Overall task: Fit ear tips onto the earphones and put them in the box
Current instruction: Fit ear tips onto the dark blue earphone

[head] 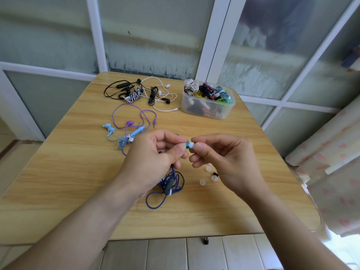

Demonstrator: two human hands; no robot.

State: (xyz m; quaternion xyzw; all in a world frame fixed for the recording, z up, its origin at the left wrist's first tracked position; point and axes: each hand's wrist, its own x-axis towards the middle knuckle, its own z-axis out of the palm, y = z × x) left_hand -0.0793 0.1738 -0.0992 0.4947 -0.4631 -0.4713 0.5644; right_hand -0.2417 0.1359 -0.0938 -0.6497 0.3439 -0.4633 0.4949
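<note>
While the left hand (pixel 155 152) pinches a teal earphone (pixel 186 145) between thumb and fingers, the right hand (pixel 224 154) pinches a white ear tip (pixel 191 145) that sits against the earphone's end; both sets of fingers are curled and grasping, held above the middle of the tabletop (pixel 78 182). From the left hand a dark blue cord (pixel 167 190) hangs down and lies coiled on the wood at about six o'clock from the hands. Just below the right hand, at roughly five o'clock, three loose clear ear tips (pixel 203 182) lie near each other with a small dark tip (pixel 215 174) beside them. At ten o'clock from the hands lie light blue earphones (pixel 111 130) tangled with a purple pair (pixel 129 123). Farther off, at eleven o'clock near the far edge, a heap of black and white earphones (pixel 140 93) is spread out. At one o'clock stands the clear plastic box (pixel 206 110), holding many bundled earphones in several colours.
</note>
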